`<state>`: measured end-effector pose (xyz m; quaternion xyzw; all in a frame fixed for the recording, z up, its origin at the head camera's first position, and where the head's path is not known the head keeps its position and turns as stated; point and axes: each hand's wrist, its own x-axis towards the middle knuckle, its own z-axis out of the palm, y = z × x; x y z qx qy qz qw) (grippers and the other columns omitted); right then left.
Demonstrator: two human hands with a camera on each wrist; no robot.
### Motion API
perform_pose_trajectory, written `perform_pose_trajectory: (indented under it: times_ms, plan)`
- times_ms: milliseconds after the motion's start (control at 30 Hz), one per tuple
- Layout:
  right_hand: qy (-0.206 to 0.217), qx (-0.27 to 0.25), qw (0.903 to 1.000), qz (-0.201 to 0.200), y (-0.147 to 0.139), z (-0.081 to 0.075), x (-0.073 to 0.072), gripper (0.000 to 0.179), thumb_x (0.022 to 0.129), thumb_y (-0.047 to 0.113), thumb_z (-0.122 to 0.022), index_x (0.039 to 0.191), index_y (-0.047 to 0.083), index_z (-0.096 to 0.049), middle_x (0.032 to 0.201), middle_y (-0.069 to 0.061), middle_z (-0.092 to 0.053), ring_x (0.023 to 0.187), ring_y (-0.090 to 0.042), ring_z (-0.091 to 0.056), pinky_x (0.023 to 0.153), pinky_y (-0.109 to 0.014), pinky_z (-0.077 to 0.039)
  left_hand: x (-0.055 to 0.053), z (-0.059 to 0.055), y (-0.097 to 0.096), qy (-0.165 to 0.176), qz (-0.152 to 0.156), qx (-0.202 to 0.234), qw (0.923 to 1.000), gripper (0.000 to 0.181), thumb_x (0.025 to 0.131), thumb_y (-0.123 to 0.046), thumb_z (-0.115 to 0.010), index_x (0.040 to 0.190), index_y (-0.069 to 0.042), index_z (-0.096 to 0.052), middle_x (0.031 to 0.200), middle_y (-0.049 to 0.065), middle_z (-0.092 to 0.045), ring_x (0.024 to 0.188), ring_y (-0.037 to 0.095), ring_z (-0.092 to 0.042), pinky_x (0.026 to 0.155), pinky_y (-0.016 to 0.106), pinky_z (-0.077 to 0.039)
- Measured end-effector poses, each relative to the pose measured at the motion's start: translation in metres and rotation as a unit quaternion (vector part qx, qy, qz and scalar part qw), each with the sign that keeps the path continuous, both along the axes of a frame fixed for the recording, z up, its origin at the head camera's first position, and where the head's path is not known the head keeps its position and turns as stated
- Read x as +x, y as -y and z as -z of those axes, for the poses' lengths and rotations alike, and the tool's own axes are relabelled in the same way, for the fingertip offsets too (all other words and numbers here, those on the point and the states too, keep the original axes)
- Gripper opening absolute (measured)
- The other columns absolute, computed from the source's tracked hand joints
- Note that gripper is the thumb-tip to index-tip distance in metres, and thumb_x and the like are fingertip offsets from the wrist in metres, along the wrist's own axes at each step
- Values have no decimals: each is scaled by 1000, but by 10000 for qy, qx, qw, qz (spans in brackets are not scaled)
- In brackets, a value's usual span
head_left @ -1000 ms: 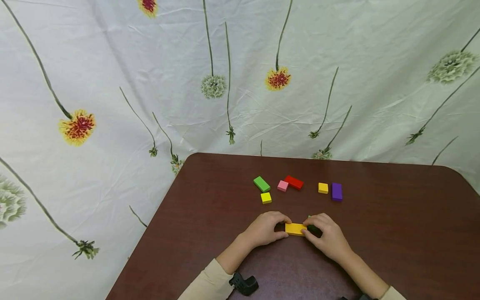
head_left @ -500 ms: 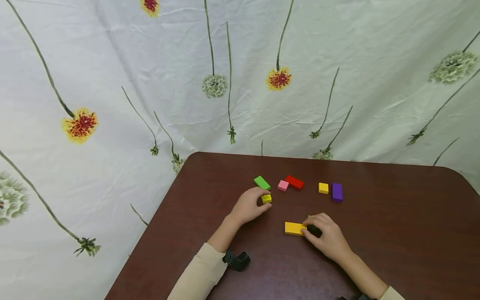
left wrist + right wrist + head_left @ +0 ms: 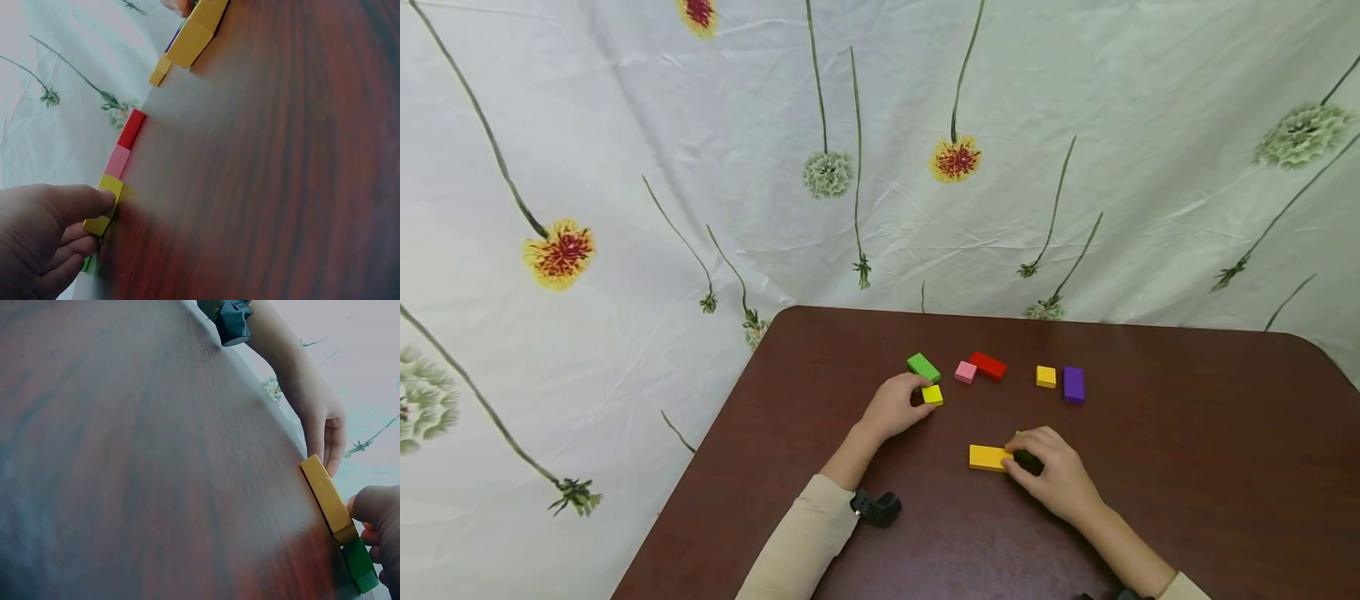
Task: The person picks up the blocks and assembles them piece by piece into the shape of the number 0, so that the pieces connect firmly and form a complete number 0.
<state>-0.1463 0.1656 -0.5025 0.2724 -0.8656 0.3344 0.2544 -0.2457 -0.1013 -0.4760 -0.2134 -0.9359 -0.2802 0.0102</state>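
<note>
My left hand [image 3: 892,408] pinches a small bright yellow block [image 3: 932,395] between thumb and fingers; the left wrist view shows the thumb across its near face. Just behind that block lies a longer green block [image 3: 923,367]. Toward the front, my right hand [image 3: 1056,473] holds the right end of a long orange-yellow block [image 3: 987,457], thumb on the near side and fingers on the far side. Another green block [image 3: 360,565] abuts that end in the right wrist view; the hand mostly hides it in the head view.
A pink block [image 3: 966,372] lies against a red block [image 3: 988,366] behind the hands. Farther right are a small orange-yellow block [image 3: 1046,377] and a purple block [image 3: 1073,385]. The dark wooden table [image 3: 1210,450] ends at a flowered cloth [image 3: 880,217].
My left hand has let go of the long orange-yellow block's left end, moved back and left, and taken hold of the small yellow block. My right hand has stayed in place.
</note>
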Motion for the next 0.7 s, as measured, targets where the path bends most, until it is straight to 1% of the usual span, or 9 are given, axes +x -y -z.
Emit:
perform_pose_trajectory:
  times_ms: [133,233,400,533,700]
  plan:
    - [-18,8,10000,-4,0,1,-1,24,69,10,-87,87,15,-71,90,8,-65,93,-16,-61,85,-17,-46,0,2,-1,10,-56,108,9999,35,86,-18,-76,117,-4,-67,114,9,-66,102,22,-61,91,37,-50]
    - [-26,2,10000,-10,0,2,-1,24,69,10,-87,86,15,-71,90,8,-65,93,-16,-61,85,-17,-45,3,2,-2,-16,-32,172,9998,34,86,-20,-76,116,-5,-68,112,7,-66,100,21,-61,89,36,-51]
    - [-11,2,10000,-10,0,2,-1,24,69,10,-87,86,16,-71,90,8,-65,93,-16,-61,84,-20,-47,11,1,-3,-63,77,232,9997,33,87,-21,-75,116,-7,-68,111,5,-67,99,20,-61,88,35,-51]
    - [-4,-6,10000,-28,1,1,-1,24,69,10,-87,86,15,-71,90,7,-66,93,-16,-61,83,-23,-49,17,1,-5,-160,102,156,9997,32,86,-23,-76,114,-8,-69,109,3,-67,97,17,-61,86,32,-51]
    - [19,-24,10000,-34,1,1,-1,24,70,9,-87,86,15,-71,91,7,-66,92,-16,-61,80,-29,-52,26,-5,-8,-211,197,127,9995,32,85,-25,-77,112,-9,-70,107,1,-68,93,16,-61,84,30,-51]
